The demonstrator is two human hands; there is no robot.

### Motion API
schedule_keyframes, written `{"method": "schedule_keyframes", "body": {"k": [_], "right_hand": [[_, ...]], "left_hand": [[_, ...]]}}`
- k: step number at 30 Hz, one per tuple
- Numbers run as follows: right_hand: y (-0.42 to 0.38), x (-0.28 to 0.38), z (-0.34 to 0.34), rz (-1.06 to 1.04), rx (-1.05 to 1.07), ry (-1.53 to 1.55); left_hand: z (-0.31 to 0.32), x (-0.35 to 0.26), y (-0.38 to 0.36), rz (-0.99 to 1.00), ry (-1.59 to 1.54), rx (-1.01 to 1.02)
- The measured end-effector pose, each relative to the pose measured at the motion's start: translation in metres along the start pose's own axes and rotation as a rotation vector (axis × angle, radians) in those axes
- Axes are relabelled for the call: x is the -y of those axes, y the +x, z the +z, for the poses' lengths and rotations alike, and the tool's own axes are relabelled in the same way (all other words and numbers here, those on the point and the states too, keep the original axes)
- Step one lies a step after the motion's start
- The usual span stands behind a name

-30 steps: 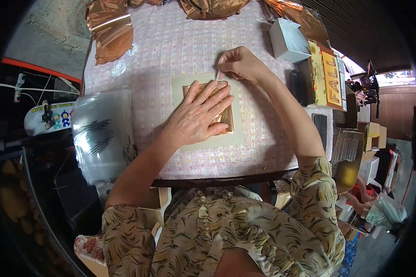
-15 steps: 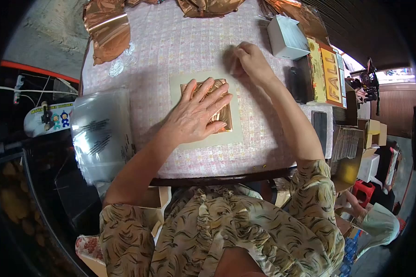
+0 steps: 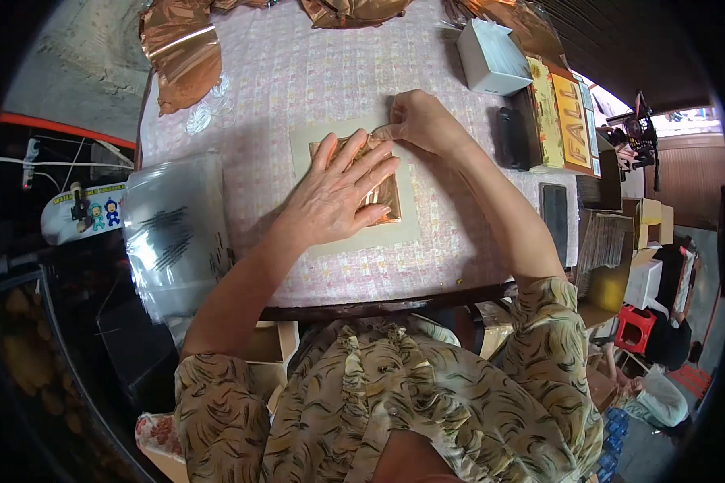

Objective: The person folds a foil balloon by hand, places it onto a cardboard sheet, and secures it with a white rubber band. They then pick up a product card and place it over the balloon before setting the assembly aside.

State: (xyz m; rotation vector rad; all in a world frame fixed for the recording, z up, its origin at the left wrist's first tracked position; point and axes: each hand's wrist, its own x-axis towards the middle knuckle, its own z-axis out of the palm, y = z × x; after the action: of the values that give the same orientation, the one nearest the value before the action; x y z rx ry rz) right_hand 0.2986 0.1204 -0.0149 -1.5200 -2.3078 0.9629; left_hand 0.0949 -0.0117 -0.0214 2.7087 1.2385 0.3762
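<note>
My left hand (image 3: 342,189) lies flat with fingers spread over a shiny copper-coloured foil square (image 3: 389,203), covering most of it. Under the foil is a larger pale grey-beige board (image 3: 403,233), lying on the table. At the foil's top right corner is my right hand (image 3: 417,121), its fingers curled and the thumb and fingertips brought together. Whatever those fingertips may hold is too small or hidden to make out.
Clear plastic sleeves (image 3: 177,233) lie at the table's left edge. Copper foil sheets (image 3: 181,60) and thin white loops (image 3: 199,119) are at the far left. On the right stand a white box (image 3: 494,58), a black object (image 3: 511,138), a FALL box (image 3: 570,121) and a phone-like slab (image 3: 554,221).
My right hand has come down and left from beyond the board to the foil's top right corner. My left hand stays pressed on the foil.
</note>
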Motion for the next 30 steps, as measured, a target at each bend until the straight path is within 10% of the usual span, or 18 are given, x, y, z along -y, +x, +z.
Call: {"method": "schedule_keyframes", "body": {"k": [13, 16, 18, 22, 30], "right_hand": [[-0.032, -0.007, 0.006, -0.141, -0.309, -0.028], [-0.064, 0.01, -0.005, 0.166, -0.359, -0.288], [-0.082, 0.012, 0.0, -0.13, -0.67, -0.56], [-0.102, 0.049, 0.045, -0.274, -0.29, -0.148], [-0.105, 0.028, 0.077, -0.221, -0.22, -0.299]], "left_hand": [[0.004, 0.004, -0.001, -0.044, -0.105, -0.037], [0.006, 0.005, -0.003, -0.052, -0.122, -0.033], [0.006, 0.005, -0.003, -0.041, -0.124, -0.043], [0.005, 0.003, -0.002, -0.034, -0.068, -0.019], [0.01, 0.006, -0.004, -0.039, -0.039, -0.04]]}}
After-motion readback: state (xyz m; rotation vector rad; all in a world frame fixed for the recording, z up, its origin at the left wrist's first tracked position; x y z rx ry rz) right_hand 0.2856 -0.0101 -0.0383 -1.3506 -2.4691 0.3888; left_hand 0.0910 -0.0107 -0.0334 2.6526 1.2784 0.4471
